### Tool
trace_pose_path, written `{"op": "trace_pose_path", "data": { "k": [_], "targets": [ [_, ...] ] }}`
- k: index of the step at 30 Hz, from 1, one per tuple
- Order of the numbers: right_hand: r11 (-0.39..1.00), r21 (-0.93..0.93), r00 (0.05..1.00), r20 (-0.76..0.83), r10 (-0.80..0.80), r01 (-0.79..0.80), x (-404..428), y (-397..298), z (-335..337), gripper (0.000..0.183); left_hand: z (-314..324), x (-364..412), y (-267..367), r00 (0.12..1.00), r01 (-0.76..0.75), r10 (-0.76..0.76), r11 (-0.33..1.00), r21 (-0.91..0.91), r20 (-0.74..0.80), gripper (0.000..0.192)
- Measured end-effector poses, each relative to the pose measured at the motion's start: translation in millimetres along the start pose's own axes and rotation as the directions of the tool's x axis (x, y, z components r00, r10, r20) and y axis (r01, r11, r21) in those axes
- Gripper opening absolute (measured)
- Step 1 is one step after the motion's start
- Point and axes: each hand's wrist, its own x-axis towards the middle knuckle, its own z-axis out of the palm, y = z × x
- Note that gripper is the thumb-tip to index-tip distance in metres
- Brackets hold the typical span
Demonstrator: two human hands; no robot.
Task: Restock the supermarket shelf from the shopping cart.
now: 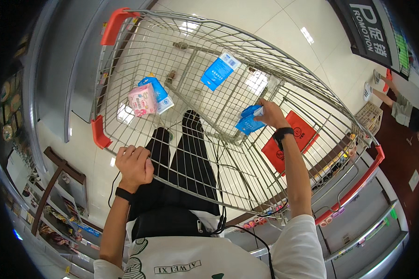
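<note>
A wire shopping cart [230,167] with red plastic corners stands before me. My left hand [135,165] is closed around the cart's near rim. Inside the basket, my right hand [271,114] grips blue-and-white packaging [248,120], close to the red child-seat flap [291,139]; whether it is one packet or more is unclear. Another blue-and-white packet [220,70] lies on the basket's wire floor towards the far side. At the left end, a pink package [142,99] partly overlaps a blue-and-white packet [164,101].
Grey store fixtures [56,69] border the cart on the left, and goods shelves [356,202] stand at right. A promotion sign [370,35] is at upper right. Near it are another person [399,104] and a beige plastic basket [369,115]. Black cables hang by my legs.
</note>
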Motion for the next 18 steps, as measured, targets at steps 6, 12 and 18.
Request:
{"op": "trace_pose_path", "data": {
  "k": [6,12,18],
  "targets": [
    [0.825,0.558,0.984,0.18,-0.014,-0.091,-45.3,-104.4,-72.8,0.054,-12.2,4.7,12.7,0.976,0.205,-0.197,0.975,-0.086,0.091,0.01],
    [0.637,0.77,0.834,0.372,-0.409,-0.031,-87.5,-181.7,-104.8,0.046,-63.8,50.0,53.2,0.82,0.572,-0.327,0.484,-0.662,0.469,0.043],
    [0.156,0.985,0.894,0.129,-0.429,-0.067,-134.7,-225.5,-87.6,0.068,-94.9,67.8,108.2,0.602,0.773,0.14,-0.35,-0.529,0.787,0.061]
  ]
}}
